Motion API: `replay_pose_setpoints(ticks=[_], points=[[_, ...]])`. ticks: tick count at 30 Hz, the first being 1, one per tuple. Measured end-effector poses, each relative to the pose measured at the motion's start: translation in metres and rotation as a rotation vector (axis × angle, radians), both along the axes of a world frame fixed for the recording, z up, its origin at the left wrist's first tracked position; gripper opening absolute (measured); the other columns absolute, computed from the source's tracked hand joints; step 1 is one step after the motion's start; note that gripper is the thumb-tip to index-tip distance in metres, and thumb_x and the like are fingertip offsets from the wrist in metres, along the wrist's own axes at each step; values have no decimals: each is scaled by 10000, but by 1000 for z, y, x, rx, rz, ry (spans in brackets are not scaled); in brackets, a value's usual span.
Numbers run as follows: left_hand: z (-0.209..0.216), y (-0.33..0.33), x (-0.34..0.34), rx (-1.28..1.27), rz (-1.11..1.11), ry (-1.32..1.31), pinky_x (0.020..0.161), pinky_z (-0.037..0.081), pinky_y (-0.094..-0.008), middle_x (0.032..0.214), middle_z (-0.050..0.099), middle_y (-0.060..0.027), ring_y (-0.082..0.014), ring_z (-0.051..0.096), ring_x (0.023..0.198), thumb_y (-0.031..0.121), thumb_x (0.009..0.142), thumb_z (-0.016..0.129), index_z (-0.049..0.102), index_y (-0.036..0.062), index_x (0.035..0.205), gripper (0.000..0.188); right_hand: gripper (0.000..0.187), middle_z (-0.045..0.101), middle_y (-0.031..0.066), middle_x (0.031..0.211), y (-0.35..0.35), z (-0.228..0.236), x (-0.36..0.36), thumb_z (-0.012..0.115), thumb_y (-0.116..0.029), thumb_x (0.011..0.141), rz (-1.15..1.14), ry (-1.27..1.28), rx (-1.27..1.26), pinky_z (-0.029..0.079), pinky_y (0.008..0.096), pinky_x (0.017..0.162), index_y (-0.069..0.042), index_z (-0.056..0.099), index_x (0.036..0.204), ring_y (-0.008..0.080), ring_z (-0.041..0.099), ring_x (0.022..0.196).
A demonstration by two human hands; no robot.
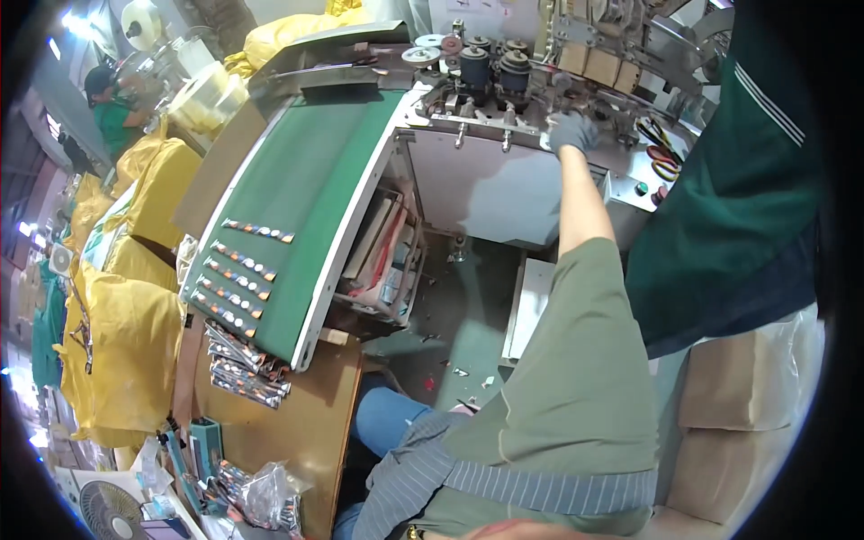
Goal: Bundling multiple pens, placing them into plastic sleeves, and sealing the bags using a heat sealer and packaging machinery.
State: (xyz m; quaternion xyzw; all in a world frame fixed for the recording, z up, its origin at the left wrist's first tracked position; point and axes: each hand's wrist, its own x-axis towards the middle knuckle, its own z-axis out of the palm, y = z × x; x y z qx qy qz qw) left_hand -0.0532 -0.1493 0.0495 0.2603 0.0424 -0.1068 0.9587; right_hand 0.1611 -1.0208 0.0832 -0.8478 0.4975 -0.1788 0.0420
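My right arm, in an olive sleeve, stretches out to the metal machine [486, 99]. At its end my right hand [574, 133], in a grey glove, rests at the machine's front edge, beside the black rollers [514, 70]. Its fingers are too small and blurred to show whether they hold anything. A strip of skin shows at the bottom edge, but my left hand is not visible. On the green conveyor belt [306, 171] several strips of small printed packets [243, 271] lie in rows. More strips are heaped in a pile [243, 364] at the belt's near end.
Close on the right stands a person in a dark green garment [729, 225]. Scissors [664, 162] lie near a control box [630, 191]. A wooden table [315, 405] holds a clear bag [270, 495]. Cardboard boxes [733, 382] sit at lower right, yellow sacks [121, 351] at left.
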Motion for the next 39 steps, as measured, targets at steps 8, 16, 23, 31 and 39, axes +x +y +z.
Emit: replay_pose_setpoints(ticks=[8,16,23,31,39], points=[[39,-104,37,716,479,140,705,520,-330,933,611,-53,-197,606,807,311,901,510,568,81,1032,270,537,520,239,1216,-122,-105,-23,597,-253,829,190,-568,-149,382,385,983,22,439,1262,349,511,1105],[51,-215,30,1161,56,12,698,459,-283,807,606,13,-109,551,784,258,915,492,634,-15,980,314,368,601,21,810,416,-12,-79,621,-138,812,1690,100,1894,434,213,559,-14,574,1156,82,535,633],[65,-130,-74,515,140,74,744,452,-289,870,600,-51,-135,570,805,210,838,599,454,-12,1267,504,123,548,11,695,596,163,-66,519,-89,884,1992,-933,1534,390,209,450,-51,582,982,78,503,549],[11,9,-236,-248,1206,-434,1027,384,-413,1253,495,-100,-233,478,1161,191,920,513,422,41,1292,411,541,551,22,713,823,155,183,613,-304,856,1884,-252,471,433,251,612,5,448,1267,90,497,650],[-29,198,-233,2111,1349,843,840,458,-400,1040,609,-205,-310,590,972,210,871,534,593,8,1056,280,375,609,63,998,752,-48,45,620,-237,868,2052,211,841,434,267,828,26,572,1131,133,550,923]])
